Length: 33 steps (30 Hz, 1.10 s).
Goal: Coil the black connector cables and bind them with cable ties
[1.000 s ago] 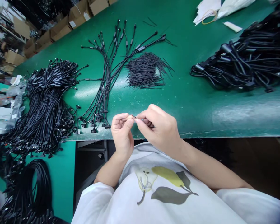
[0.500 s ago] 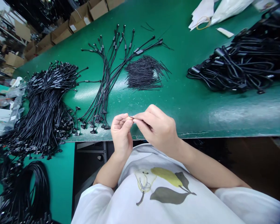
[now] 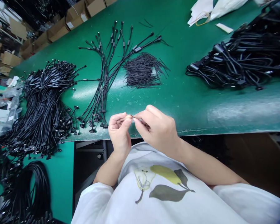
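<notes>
My left hand (image 3: 120, 130) is closed, thumb and forefinger pinched at one end of a short, thin black twist tie (image 3: 132, 116). On the other end of the tie, my right hand (image 3: 157, 127) pinches with its thumb and forefinger. Both sets of fingertips nearly meet just above the table's front edge, and most of the tie is hidden between them. Beyond the hands lies a pile of similar black ties (image 3: 142, 71). A loose bunch of black cables (image 3: 105, 74) with connectors at both ends spreads to the left of that pile.
A thick heap of black cables (image 3: 46, 99) covers the green table's (image 3: 177, 93) left side. Bundled, coiled cables (image 3: 238, 59) lie at the right. White paper (image 3: 200, 11) is at the back right, cardboard boxes (image 3: 76, 14) along the far left edge. More looped cables (image 3: 37, 186) sit lower left.
Both hands stay pinched together around the tie, with only small finger shifts; the right fingertips moved slightly toward the left hand. The whole view has drifted a little.
</notes>
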Tool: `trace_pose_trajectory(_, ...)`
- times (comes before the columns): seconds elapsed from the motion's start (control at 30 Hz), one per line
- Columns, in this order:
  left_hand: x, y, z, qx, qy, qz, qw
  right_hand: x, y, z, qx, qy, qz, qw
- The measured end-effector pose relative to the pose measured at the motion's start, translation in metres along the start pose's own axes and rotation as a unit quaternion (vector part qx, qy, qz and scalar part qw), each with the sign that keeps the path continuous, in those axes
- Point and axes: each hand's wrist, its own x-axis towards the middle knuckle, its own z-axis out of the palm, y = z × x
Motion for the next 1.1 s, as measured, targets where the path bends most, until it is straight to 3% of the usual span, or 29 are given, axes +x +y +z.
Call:
trace_pose_trajectory(0.67,0.0001,-0.0022,-0.0001,-0.002,-0.007,-0.020,1.000,-0.0003,0.0028,0.0000,0.000,0.013,-0.011,1.000)
trace_pose_trajectory(0.8,-0.0003,-0.0005,0.0003,0.013,-0.006,0.005,1.000,-0.0028,0.0042,0.0009,-0.016,0.011,-0.023,1.000)
trace_pose_trajectory(0.93,0.0012,0.0046,0.0015,0.017,-0.030,0.029,0.999,-0.0062,0.0044,-0.0018,0.018,0.015,-0.050,0.998)
trace_pose_trajectory(1.1,0.0020,0.0075,0.0033,-0.021,-0.060,0.022,0.998,-0.0063,0.0015,-0.0089,0.053,0.017,-0.036,0.998)
